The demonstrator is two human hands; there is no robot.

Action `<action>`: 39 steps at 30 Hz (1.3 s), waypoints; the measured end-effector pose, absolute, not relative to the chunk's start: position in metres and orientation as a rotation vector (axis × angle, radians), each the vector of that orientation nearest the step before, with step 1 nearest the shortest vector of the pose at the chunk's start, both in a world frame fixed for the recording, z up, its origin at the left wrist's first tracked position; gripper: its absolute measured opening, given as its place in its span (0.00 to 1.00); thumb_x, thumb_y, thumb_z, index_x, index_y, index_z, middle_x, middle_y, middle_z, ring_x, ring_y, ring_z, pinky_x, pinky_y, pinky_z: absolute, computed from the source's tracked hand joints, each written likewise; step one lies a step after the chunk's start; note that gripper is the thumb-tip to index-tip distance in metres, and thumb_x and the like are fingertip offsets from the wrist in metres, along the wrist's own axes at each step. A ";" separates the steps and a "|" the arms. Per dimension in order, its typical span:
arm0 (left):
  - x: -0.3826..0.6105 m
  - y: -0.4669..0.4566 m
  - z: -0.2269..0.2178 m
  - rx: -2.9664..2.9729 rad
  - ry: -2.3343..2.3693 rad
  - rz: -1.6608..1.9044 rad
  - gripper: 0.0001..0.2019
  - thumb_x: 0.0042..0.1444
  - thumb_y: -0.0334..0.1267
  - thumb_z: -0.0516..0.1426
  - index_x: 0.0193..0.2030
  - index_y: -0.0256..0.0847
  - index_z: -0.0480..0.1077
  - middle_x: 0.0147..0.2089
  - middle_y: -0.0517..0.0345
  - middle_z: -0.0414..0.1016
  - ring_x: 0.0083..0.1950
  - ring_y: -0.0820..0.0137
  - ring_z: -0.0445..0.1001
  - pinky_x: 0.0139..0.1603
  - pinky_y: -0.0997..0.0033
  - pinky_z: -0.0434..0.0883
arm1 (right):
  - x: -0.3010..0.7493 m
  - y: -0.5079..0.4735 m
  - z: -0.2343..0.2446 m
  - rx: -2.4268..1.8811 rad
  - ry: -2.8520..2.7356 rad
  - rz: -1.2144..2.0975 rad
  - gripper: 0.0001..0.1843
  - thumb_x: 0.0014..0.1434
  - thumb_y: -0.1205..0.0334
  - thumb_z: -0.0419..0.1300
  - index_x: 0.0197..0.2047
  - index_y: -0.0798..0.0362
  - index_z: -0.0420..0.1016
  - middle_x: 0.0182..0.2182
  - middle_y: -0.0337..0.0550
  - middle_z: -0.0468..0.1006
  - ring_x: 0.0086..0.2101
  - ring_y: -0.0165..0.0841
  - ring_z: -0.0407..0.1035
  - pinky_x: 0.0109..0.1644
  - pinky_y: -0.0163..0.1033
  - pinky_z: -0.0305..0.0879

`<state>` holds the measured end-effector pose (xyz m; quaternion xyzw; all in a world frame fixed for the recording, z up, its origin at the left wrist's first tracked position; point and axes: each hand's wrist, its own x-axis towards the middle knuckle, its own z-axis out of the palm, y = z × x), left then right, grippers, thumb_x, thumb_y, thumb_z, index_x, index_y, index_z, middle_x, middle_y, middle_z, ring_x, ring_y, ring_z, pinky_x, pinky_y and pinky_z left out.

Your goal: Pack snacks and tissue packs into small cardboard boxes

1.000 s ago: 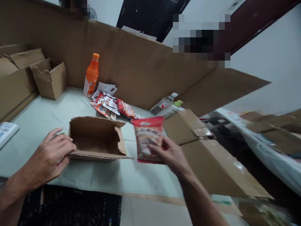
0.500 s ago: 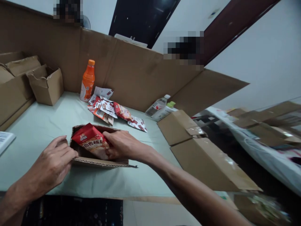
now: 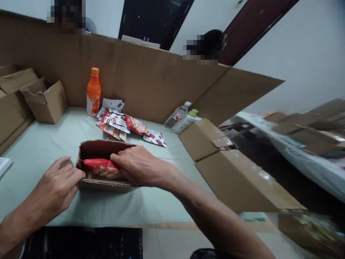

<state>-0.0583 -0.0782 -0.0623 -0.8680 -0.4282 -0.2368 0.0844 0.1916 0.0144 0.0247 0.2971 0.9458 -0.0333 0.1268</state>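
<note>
A small open cardboard box (image 3: 107, 185) sits near the front of the green-covered table. Inside it lies a red snack packet (image 3: 101, 166), its printed face turned up and its right end under my fingers. My right hand (image 3: 140, 163) reaches over the box's right side and grips the packet; the fingertips are partly hidden. At the left near corner, my left hand (image 3: 60, 183) pinches the box wall between thumb and fingers. Behind the box lies a pile of snack packets (image 3: 117, 120), white, red and orange.
An orange drink bottle (image 3: 93, 93) stands by the cardboard screen (image 3: 151, 79). Two bottles, one a clear bottle (image 3: 178, 117), lean at the back right beside larger cardboard boxes (image 3: 234, 180). More boxes (image 3: 45, 102) stand at left. Two people's heads show beyond the screen.
My right hand has lowered the red packet deeper into the box, and it now lies flatter. The left hand stays on the box corner. The view has shifted slightly.
</note>
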 end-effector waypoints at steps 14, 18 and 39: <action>-0.028 -0.063 -0.029 -2.907 -1.342 -0.412 0.05 0.51 0.31 0.58 0.34 0.45 0.74 0.30 0.60 0.79 0.38 0.62 0.80 0.77 0.42 0.52 | 0.211 0.028 -0.004 0.736 2.927 -0.707 0.13 0.67 0.65 0.58 0.52 0.51 0.80 0.42 0.46 0.86 0.38 0.35 0.78 0.41 0.37 0.68; -0.031 -0.059 -0.046 -2.899 -1.385 -0.422 0.09 0.47 0.29 0.58 0.34 0.46 0.74 0.29 0.62 0.77 0.38 0.61 0.79 0.79 0.39 0.45 | 0.234 0.084 -0.002 1.385 3.183 -0.574 0.14 0.71 0.62 0.52 0.48 0.51 0.80 0.41 0.44 0.85 0.39 0.35 0.77 0.44 0.38 0.69; -0.029 -0.075 -0.078 -2.644 -1.452 -0.750 0.15 0.39 0.30 0.55 0.36 0.43 0.75 0.36 0.52 0.82 0.40 0.55 0.76 0.59 0.43 0.64 | 0.278 0.124 -0.046 2.002 2.781 -0.188 0.16 0.67 0.56 0.53 0.42 0.50 0.81 0.34 0.45 0.82 0.36 0.41 0.76 0.35 0.38 0.65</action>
